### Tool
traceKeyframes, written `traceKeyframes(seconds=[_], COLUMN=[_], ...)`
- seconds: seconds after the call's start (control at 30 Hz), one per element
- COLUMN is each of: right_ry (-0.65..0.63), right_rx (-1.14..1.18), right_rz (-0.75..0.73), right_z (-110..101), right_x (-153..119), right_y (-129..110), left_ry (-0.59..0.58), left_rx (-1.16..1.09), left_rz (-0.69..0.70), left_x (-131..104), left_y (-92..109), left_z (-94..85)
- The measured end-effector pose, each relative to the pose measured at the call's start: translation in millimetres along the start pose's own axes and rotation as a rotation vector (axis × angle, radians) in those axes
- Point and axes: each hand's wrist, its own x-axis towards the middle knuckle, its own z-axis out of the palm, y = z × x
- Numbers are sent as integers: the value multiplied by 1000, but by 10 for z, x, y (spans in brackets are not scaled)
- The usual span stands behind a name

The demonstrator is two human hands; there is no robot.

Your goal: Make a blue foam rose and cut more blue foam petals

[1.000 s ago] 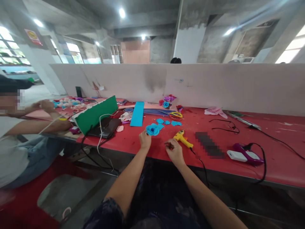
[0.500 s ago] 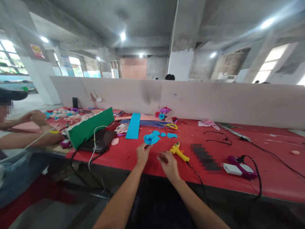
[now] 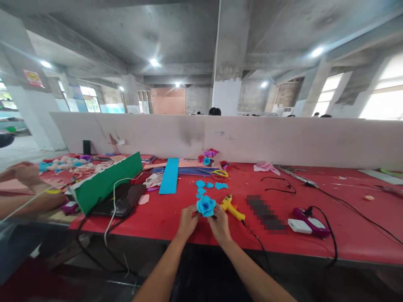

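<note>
While both hands are up close to the table (image 3: 355, 209) edge, the blue flower (image 3: 206, 205) sits btwn them, bloom facing up, just above the red top. L hand (image 3: 188, 220) has its fingers pinched on the flower's base from the left side; R hand (image 3: 220, 220) has fingers curled in at the lower right, but can't tell if they're gripping anything, bc the bloom covers the tips. Yellow glue gun (image 3: 232, 207) lies just right of the R hand, cord running off the edge. Loose blue petals (image 3: 200, 183) are right behind the flower, w/ yellow-handled scissors (image 3: 220, 172) a bit further back & a blue strip (image 3: 169, 176) off to the left.
</note>
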Motion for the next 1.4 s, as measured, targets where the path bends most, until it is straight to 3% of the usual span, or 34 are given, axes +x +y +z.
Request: traceKeyframes(seconds=[0.27,0.4,0.57,0.8,1.03,1.2,1.4], right_ry=[60,30,28,43,31,32,-5], right_rx=[18,3,-5,-9,-24,-68,-103], right_rz=[71,76,40,71,144,134,133], right_z=[13,-18,-16,-9,1,-23,-32], right_x=[-72,-80,-47,-47,-56,-48,-47], right_y=[115,57,41,112,187,170,147], left_ry=[185,302,251,306,325,246,277], left_rx=[-69,-225,-320,-287,-299,-276,-240], left_rz=[-110,-204,-207,-137,-210,-215,-135], left_x=[-7,-94,-150,-165,-144,-224,-415], left_y=[-86,-105,-59,-44,-140,10,297], left_z=[6,-42,-72,-74,-36,-65,-76])
